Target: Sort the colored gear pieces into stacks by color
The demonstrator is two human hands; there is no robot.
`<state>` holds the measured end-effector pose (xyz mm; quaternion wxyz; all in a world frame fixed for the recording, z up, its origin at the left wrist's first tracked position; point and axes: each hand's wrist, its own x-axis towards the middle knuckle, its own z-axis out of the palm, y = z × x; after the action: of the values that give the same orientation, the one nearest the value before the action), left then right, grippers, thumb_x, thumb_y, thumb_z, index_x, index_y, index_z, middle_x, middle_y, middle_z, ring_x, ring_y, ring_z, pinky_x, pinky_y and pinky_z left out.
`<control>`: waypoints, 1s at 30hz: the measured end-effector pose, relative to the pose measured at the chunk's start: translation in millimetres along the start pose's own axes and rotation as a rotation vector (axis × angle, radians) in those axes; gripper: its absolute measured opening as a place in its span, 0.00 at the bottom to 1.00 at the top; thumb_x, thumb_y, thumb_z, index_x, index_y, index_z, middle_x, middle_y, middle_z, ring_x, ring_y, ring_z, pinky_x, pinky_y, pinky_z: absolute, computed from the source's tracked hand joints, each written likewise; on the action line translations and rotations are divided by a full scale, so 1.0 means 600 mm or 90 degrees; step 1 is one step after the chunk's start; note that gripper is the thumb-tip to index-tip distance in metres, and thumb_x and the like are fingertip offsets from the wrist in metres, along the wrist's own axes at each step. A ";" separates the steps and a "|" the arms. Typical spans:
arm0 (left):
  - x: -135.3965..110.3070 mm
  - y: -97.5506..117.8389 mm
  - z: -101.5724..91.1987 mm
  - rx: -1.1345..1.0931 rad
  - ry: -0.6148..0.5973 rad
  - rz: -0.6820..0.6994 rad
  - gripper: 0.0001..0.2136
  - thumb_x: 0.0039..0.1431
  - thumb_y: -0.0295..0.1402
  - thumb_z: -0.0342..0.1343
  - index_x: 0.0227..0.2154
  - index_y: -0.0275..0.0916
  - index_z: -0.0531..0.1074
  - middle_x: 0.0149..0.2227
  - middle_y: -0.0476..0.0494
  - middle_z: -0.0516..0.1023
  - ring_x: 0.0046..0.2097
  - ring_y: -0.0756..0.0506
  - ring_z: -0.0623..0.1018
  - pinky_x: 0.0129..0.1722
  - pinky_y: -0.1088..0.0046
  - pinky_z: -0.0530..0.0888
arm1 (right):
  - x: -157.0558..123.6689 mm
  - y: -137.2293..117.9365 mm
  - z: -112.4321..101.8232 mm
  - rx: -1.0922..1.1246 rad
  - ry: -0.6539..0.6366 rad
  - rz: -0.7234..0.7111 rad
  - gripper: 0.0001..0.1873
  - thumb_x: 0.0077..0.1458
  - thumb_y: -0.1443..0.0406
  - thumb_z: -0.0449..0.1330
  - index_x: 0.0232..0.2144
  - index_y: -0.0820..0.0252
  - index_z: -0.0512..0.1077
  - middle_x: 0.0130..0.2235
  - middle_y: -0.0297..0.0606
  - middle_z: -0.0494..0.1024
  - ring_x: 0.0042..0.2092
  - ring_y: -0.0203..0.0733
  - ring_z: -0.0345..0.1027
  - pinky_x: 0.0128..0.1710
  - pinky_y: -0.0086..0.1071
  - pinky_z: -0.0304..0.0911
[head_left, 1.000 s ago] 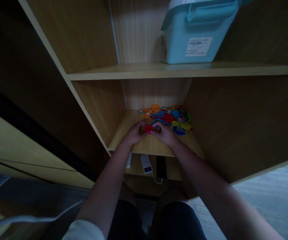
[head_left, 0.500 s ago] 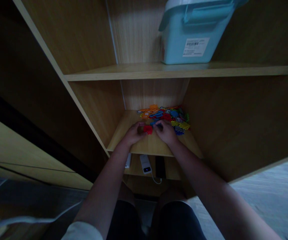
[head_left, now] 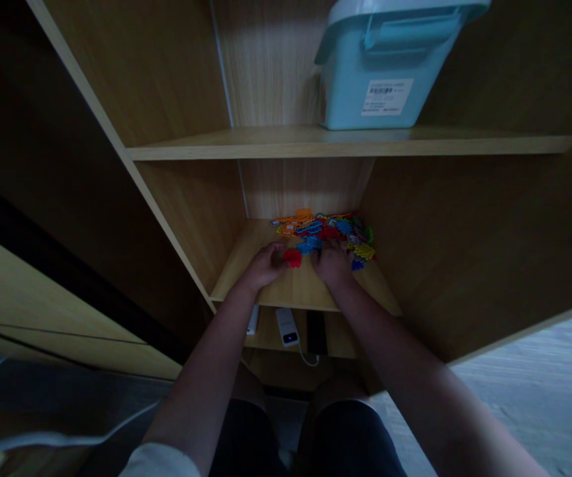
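Observation:
My left hand (head_left: 266,265) is closed on a small red plastic piece with a scalloped edge (head_left: 292,258), pinched between thumb and fingers just above the shelf board. To its right, my right hand (head_left: 334,264) rests at the front of a heap of colourful toothed plastic pieces (head_left: 344,227); its fingers reach over the heap, apart, and their tips are partly hidden. A light blue piece (head_left: 309,245) lies between the two hands, left of my right thumb. Orange pieces (head_left: 290,227) form the heap's left end, and a yellow one (head_left: 364,251) is at the right.
A light blue lidded bin (head_left: 370,63) with a white label stands on the shelf above (head_left: 266,142). Below the heap's shelf lie a white power bank (head_left: 286,326) with a cable and a dark flat object (head_left: 316,333). Wooden side walls enclose the heap's shelf left and right.
My right hand has shifted slightly right and forward, its fingers going from a pinch to reaching over the heap. More of the light blue piece shows. My left hand stays with the red piece.

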<state>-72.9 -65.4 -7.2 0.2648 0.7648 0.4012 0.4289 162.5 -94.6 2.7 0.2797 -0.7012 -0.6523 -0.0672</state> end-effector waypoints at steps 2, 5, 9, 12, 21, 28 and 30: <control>-0.001 0.001 0.000 0.012 0.003 -0.003 0.23 0.57 0.35 0.73 0.54 0.43 0.77 0.57 0.36 0.82 0.60 0.33 0.81 0.66 0.45 0.74 | 0.000 0.002 0.002 0.000 0.018 -0.012 0.22 0.67 0.61 0.57 0.57 0.65 0.77 0.65 0.60 0.75 0.65 0.68 0.63 0.61 0.58 0.59; -0.002 0.003 -0.001 0.026 0.008 -0.013 0.22 0.57 0.35 0.73 0.54 0.43 0.77 0.57 0.36 0.82 0.60 0.33 0.80 0.66 0.44 0.74 | -0.001 0.003 0.002 -0.001 0.037 -0.033 0.21 0.66 0.61 0.58 0.57 0.64 0.77 0.62 0.58 0.77 0.62 0.66 0.67 0.60 0.56 0.62; -0.001 0.006 -0.002 0.034 0.008 -0.019 0.22 0.57 0.34 0.73 0.54 0.43 0.77 0.58 0.36 0.82 0.61 0.32 0.80 0.67 0.43 0.73 | 0.000 0.004 -0.002 0.003 0.045 -0.058 0.19 0.66 0.63 0.59 0.55 0.62 0.79 0.59 0.57 0.79 0.60 0.64 0.70 0.58 0.52 0.66; -0.001 0.011 -0.002 0.032 0.008 -0.020 0.21 0.58 0.35 0.71 0.55 0.43 0.77 0.58 0.36 0.82 0.61 0.32 0.80 0.67 0.44 0.73 | 0.004 0.008 -0.003 0.021 0.036 -0.092 0.19 0.65 0.67 0.58 0.55 0.64 0.79 0.59 0.55 0.80 0.59 0.60 0.72 0.59 0.48 0.67; -0.002 0.018 -0.005 0.023 0.004 -0.027 0.22 0.58 0.38 0.71 0.54 0.43 0.76 0.58 0.35 0.81 0.62 0.32 0.79 0.69 0.43 0.71 | 0.013 0.020 -0.005 0.074 0.002 -0.080 0.21 0.63 0.77 0.54 0.50 0.63 0.82 0.50 0.48 0.84 0.51 0.47 0.78 0.56 0.36 0.70; -0.002 0.010 -0.002 0.030 0.009 -0.018 0.21 0.60 0.39 0.71 0.54 0.43 0.76 0.58 0.35 0.81 0.62 0.33 0.79 0.68 0.43 0.72 | 0.007 0.015 -0.016 0.041 0.007 -0.073 0.17 0.65 0.73 0.55 0.50 0.62 0.81 0.50 0.50 0.83 0.53 0.51 0.74 0.58 0.40 0.66; -0.002 0.008 -0.001 0.031 0.017 -0.015 0.20 0.60 0.39 0.71 0.53 0.43 0.76 0.58 0.36 0.81 0.61 0.32 0.79 0.68 0.42 0.72 | 0.006 0.015 -0.016 0.010 0.003 -0.072 0.18 0.65 0.73 0.56 0.51 0.62 0.82 0.52 0.53 0.82 0.54 0.53 0.73 0.58 0.42 0.66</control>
<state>-72.1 -68.7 -3.8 0.2460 0.7606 0.4235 0.4262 174.4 -95.9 9.6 0.2823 -0.6607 -0.6909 -0.0799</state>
